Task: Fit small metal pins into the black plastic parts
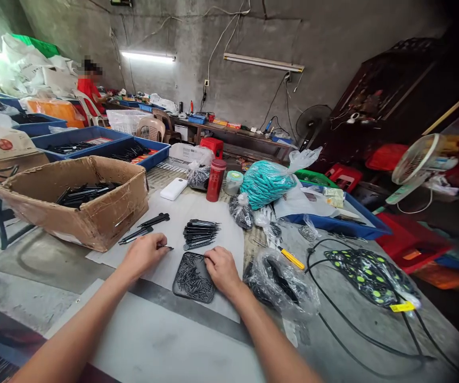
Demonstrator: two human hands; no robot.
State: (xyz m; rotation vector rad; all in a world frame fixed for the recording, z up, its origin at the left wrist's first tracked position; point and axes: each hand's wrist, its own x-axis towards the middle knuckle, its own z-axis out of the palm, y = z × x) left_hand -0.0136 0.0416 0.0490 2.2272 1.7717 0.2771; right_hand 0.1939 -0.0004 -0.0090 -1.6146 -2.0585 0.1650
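Left hand low over the white paper sheet, fingers pinched shut on a thin dark pin, its tip poking out to the right. Right hand resting on the right edge of the black tray, fingertips curled down among the small dark pins heaped in it; closed on one or only touching, impossible to tell from here. Tray lying flat at the near edge of the paper, between the two hands

Just beyond the tray, a neat stack of black clips, ends pointing right. Further left, two loose pairs of the same black clips, near the corner of the cardboard box, which holds many more. Right of the tray, a crumpled clear bag of dark parts, and a yellow-handled tool just behind it. Far side of the surface: white power bank, red flask, teal bag of parts. Another person in red seated well off at the far left wall

Handling, at a guess: pin light, stiff, smooth metal, easy to lose from a loose pinch or to roll off the paper. Best taken mid-shaft between thumb and forefinger, one end left free. Clips likely light and springy, best held by the long flat sides
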